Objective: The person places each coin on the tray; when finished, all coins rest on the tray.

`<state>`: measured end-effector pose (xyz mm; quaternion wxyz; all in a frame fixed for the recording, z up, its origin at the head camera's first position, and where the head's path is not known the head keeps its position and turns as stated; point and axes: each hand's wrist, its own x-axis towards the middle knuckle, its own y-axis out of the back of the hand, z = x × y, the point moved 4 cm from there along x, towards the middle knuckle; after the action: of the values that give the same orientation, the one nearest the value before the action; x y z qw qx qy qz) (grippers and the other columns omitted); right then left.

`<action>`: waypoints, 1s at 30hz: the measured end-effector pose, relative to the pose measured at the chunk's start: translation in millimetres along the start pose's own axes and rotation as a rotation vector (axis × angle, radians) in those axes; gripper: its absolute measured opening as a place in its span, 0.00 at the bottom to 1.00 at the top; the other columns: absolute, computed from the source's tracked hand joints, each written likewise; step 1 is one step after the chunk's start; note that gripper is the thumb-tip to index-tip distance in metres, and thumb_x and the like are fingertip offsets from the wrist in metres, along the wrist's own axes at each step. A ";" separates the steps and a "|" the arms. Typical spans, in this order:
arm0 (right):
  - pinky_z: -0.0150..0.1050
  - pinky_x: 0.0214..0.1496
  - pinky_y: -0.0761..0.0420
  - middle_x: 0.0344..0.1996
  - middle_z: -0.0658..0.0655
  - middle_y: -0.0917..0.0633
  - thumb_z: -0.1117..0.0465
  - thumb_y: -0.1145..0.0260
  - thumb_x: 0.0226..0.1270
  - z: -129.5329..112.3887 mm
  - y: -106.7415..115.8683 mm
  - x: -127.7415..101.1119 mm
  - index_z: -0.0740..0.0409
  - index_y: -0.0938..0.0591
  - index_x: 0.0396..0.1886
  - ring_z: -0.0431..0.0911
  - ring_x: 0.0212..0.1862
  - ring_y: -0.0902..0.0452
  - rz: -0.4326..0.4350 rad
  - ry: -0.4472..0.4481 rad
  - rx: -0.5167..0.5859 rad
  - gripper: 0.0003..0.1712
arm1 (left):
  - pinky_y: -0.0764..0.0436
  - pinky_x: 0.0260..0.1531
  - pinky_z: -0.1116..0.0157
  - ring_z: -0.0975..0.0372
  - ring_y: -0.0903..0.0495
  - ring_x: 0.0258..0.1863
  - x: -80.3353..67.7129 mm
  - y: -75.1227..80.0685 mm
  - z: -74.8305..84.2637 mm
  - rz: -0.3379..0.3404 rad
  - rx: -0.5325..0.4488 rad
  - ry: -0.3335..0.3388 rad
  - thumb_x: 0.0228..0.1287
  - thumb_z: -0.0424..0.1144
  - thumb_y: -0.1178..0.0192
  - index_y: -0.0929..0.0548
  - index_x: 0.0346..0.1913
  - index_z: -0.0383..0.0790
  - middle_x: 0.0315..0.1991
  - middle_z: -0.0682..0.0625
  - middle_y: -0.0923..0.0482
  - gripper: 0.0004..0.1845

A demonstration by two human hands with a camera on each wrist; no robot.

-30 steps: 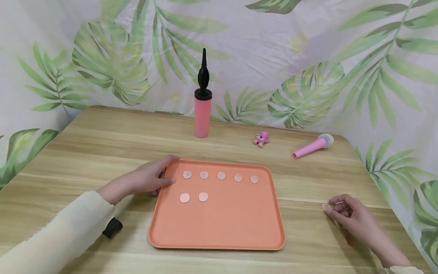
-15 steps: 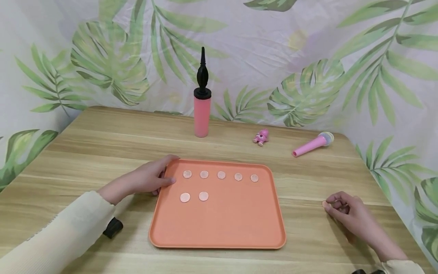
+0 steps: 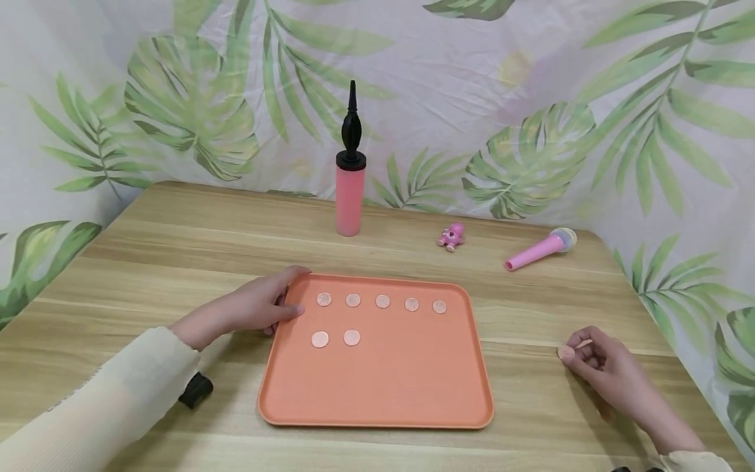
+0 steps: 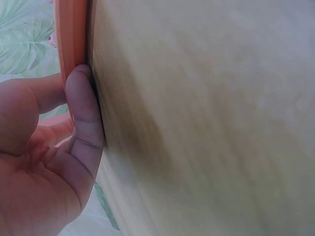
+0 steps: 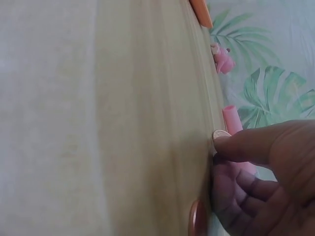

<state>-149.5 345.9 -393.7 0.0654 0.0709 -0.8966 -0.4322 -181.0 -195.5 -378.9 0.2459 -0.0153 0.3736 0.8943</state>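
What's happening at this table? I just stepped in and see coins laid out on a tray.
A person sits at a wooden table with an orange tray in front of them. The left hand grips the tray's left rim. Seven coins lie on the tray, five in a back row and two in a second row. The right hand is off to the right of the tray, pinching a coin at the tabletop. A pink pump, a small toy and a toy microphone stand behind.

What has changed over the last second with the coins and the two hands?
The right hand has tipped the small copper coin up off the wooden table, pinching it. The left hand still holds the orange plastic tray; its seven coins are unmoved.
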 end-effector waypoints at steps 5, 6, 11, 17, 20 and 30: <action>0.34 0.23 0.21 0.22 0.46 0.19 0.61 0.34 0.78 0.4 0.0 -1.3 0.65 0.23 0.48 0.34 0.24 0.27 -0.025 -0.071 0.036 0.11 | 0.19 0.20 0.63 0.62 0.23 0.17 0.3 0.2 -1.2 -0.002 0.000 -0.012 0.76 0.37 0.38 0.42 0.79 0.34 0.22 0.47 0.26 0.35; 0.34 0.23 0.20 0.22 0.46 0.19 0.61 0.34 0.78 0.4 0.1 -1.0 0.65 0.22 0.49 0.34 0.24 0.26 -0.027 -0.081 0.037 0.11 | 0.19 0.20 0.63 0.62 0.23 0.17 0.0 0.3 -1.4 -0.004 0.000 -0.012 0.76 0.37 0.38 0.42 0.79 0.34 0.23 0.48 0.26 0.35; 0.34 0.25 0.19 0.25 0.47 0.17 0.58 0.35 0.79 0.2 -0.7 -0.1 0.66 0.23 0.51 0.35 0.26 0.25 -0.044 -0.101 0.043 0.14 | 0.18 0.20 0.63 0.61 0.23 0.18 -1.7 1.4 -0.7 -0.007 -0.012 -0.009 0.77 0.36 0.38 0.42 0.79 0.34 0.23 0.47 0.25 0.35; 0.32 0.28 0.19 0.27 0.46 0.14 0.62 0.35 0.79 -3.8 -3.0 4.0 0.68 0.22 0.51 0.33 0.27 0.23 -0.035 -0.060 0.075 0.12 | 0.18 0.20 0.63 0.61 0.22 0.18 -2.0 1.2 -0.4 -0.013 -0.017 -0.007 0.76 0.36 0.38 0.42 0.79 0.33 0.24 0.46 0.24 0.35; 0.32 0.29 0.17 0.28 0.45 0.13 0.62 0.35 0.78 -9.6 -6.5 9.4 0.68 0.22 0.52 0.33 0.28 0.21 -0.031 -0.046 0.105 0.12 | 0.17 0.20 0.62 0.61 0.22 0.18 -1.4 1.0 -1.3 -0.009 -0.010 -0.001 0.76 0.36 0.38 0.42 0.79 0.34 0.24 0.46 0.24 0.35; 0.33 0.32 0.15 0.30 0.47 0.16 0.64 0.34 0.77 -52.8 -29.5 34.1 0.71 0.24 0.54 0.36 0.29 0.21 -0.125 -0.011 0.322 0.15 | 0.17 0.21 0.62 0.61 0.22 0.19 -0.5 1.1 -0.8 -0.010 -0.018 -0.002 0.76 0.36 0.38 0.42 0.79 0.34 0.24 0.46 0.25 0.35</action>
<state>-171.4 281.0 -382.3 0.0213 0.1338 -0.9485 -0.2863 -181.2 -196.9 -378.6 0.2504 -0.0185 0.3651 0.8965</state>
